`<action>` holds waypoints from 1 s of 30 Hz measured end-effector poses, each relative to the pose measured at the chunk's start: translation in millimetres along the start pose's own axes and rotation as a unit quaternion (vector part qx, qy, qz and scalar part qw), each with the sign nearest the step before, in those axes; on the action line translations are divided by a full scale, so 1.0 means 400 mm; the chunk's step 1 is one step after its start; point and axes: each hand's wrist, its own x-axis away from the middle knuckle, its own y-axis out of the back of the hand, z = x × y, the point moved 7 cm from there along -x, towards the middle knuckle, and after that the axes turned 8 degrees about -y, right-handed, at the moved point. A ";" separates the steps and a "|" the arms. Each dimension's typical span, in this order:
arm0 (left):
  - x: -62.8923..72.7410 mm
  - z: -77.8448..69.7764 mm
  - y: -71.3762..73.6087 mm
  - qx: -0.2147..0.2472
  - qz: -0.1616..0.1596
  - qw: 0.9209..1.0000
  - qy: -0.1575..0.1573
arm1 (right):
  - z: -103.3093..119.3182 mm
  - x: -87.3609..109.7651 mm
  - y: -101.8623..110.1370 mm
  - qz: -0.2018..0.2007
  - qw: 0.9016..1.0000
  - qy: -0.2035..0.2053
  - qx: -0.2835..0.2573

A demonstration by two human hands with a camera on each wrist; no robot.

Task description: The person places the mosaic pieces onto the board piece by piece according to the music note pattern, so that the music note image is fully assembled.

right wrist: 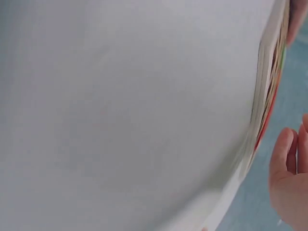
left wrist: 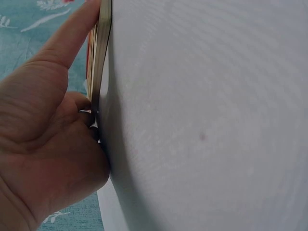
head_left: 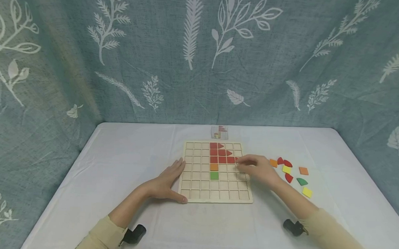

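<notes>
A pale wooden grid board (head_left: 197,188) lies flat on the table. Red squares (head_left: 213,152) and pointed red pieces (head_left: 229,153) fill parts of its three upper rows, above an orange square (head_left: 214,167) and a green square (head_left: 214,175). My left hand (head_left: 166,180) rests with extended fingers along the board's left edge, thumb at the near left corner. Over the right side hovers my right hand (head_left: 258,170); its index fingertip is right at a red piece (head_left: 236,160) ending the third row, mostly hidden by the fingers. Thumb and index stand slightly apart.
Right of the board lie loose pieces: orange squares (head_left: 303,171), yellow squares (head_left: 307,192), curved red pieces (head_left: 288,177) and a green one (head_left: 302,181). Behind the board is a small picture card (head_left: 219,132). A patterned curtain (head_left: 201,84) hangs beyond the white-covered table (head_left: 136,148).
</notes>
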 end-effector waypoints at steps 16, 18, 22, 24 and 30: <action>0.002 -0.006 0.002 -0.001 -0.003 1.000 -0.001 | -0.140 0.012 0.223 -0.087 0.988 0.020 0.123; 0.001 -0.005 0.001 -0.003 -0.004 1.000 -0.003 | -0.143 0.008 0.224 -0.087 0.986 0.026 0.140; 0.000 -0.006 0.000 -0.005 -0.004 1.000 -0.009 | -0.142 0.006 0.223 -0.087 0.983 0.041 0.158; 0.000 -0.006 -0.001 -0.005 -0.005 1.000 -0.011 | -0.142 0.005 0.223 -0.088 0.982 0.046 0.163; -0.001 -0.005 -0.003 -0.007 -0.006 1.000 -0.012 | -0.142 0.003 0.223 -0.095 0.983 0.045 0.153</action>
